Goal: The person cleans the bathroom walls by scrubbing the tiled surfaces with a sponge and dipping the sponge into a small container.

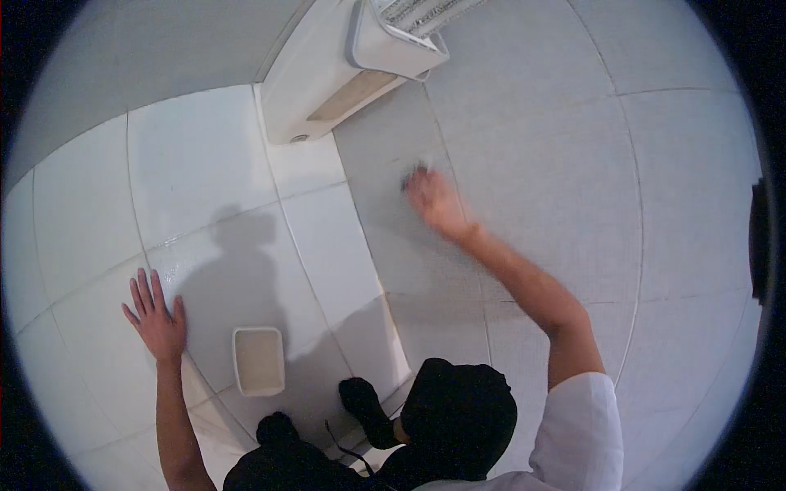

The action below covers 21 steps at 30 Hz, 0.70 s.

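Fingers of your right hand (435, 200) are blurred at a small dark item (406, 182), upper centre, over grey tile (540, 180); can't tell if they grip it. Left hand (159, 329), lower left: fingers spread. Tub (282, 360) lower centre-left. Looks like mid-rub; next stroke calls for even contact.

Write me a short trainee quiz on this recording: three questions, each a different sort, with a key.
1. Which hand is spread open over the white tiles?
2. True or false: the white rectangular tub lies tipped on its side.
3. Fill in the blank: the blurred right hand appears to hold a small dark object at the ____ tiles.

Key:
1. The left hand.
2. False; it stands upright, open side up.
3. Grey.
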{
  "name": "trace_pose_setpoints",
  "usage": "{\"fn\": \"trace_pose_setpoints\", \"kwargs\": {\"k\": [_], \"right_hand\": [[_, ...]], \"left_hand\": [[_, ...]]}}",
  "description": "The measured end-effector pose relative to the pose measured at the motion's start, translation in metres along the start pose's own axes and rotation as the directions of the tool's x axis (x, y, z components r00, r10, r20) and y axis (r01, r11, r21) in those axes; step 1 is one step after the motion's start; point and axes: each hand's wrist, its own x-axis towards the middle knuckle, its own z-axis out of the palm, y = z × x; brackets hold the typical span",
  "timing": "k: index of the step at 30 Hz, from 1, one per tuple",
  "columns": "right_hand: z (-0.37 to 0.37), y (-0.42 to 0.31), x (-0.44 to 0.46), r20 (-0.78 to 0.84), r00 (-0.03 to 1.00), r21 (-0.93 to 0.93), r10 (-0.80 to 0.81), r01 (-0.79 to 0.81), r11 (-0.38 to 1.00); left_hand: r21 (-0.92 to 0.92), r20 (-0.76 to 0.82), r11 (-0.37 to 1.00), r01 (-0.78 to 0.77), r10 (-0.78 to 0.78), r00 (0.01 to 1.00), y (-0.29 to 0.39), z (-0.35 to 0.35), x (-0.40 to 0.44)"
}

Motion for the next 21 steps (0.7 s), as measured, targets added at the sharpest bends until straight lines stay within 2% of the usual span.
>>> {"fn": "trace_pose_setpoints", "kwargs": {"k": [2,3,5,6,8,9,10,11,12,13,14,15,17,18,20,21], "right_hand": [[-0.028,0.038,0.06,-0.254,0.946,-0.239,0.2,-0.262,0.935],[-0.007,0.024,0.061,-0.258,0.945,-0.232,0.199,-0.261,0.937],[0.046,-0.01,0.048,-0.02,0.988,-0.151,0.155,-0.156,0.976],[0.043,-0.019,0.043,-0.027,0.988,-0.154,0.154,-0.157,0.976],[0.036,-0.032,0.037,0.121,0.987,0.035,0.108,-0.113,0.993],[0.026,-0.021,0.047,0.127,0.987,0.042,0.097,-0.103,0.994],[0.005,-0.001,0.065,0.014,0.94,0.166,0.341,-0.339,0.926],[-0.006,0.011,0.078,-0.071,0.814,0.308,0.576,-0.532,0.789],[0.002,0.002,0.071,-0.073,0.813,0.313,0.578,-0.532,0.787],[0.017,-0.012,0.055,-0.168,0.911,0.167,0.375,-0.349,0.922],[0.027,-0.017,0.045,-0.225,0.964,-0.002,0.144,-0.148,0.989],[0.029,-0.012,0.042,-0.225,0.964,-0.002,0.145,-0.149,0.989],[0.038,0.002,0.041,-0.067,0.997,-0.046,0.048,-0.052,0.998],[0.03,0.004,0.047,-0.056,0.998,-0.039,0.039,-0.041,0.998],[-0.002,0.007,0.067,-0.169,0.967,-0.164,0.188,-0.216,0.963],[0.007,0.0,0.063,-0.176,0.966,-0.162,0.188,-0.217,0.963]], "left_hand": [[-0.004,-0.011,1.0,-0.016,0.016,1.0,-0.001,-0.001,-0.001],[0.002,0.016,1.0,-0.005,0.005,1.0,-0.001,0.0,-0.001],[0.009,0.035,1.0,0.009,-0.01,0.999,-0.001,0.0,0.0],[0.005,0.041,1.0,0.008,-0.009,0.999,-0.002,0.0,0.001],[-0.003,0.056,1.0,0.022,-0.022,0.998,0.0,-0.001,0.0],[-0.013,0.067,1.0,0.029,-0.028,0.997,0.002,-0.006,0.002],[-0.023,0.078,0.999,0.029,-0.027,0.997,0.003,-0.008,0.001],[-0.018,0.081,0.999,0.029,-0.028,0.996,0.002,-0.006,-0.001],[-0.012,0.067,1.0,0.02,-0.019,0.998,0.0,-0.002,-0.001],[-0.008,0.051,1.0,0.012,-0.012,0.999,-0.001,-0.001,0.0],[-0.006,0.047,1.0,0.012,-0.012,0.999,-0.001,-0.003,0.002],[-0.003,0.069,1.0,0.022,-0.022,0.997,0.0,-0.005,0.002],[-0.001,0.101,0.999,0.041,-0.041,0.994,0.002,-0.004,0.001],[-0.02,0.081,0.999,0.034,-0.032,0.996,0.004,-0.007,0.002],[-0.03,0.058,0.999,0.017,-0.015,0.998,0.003,-0.009,0.001],[-0.021,0.074,0.999,0.025,-0.023,0.997,0.003,-0.006,0.0]]}}
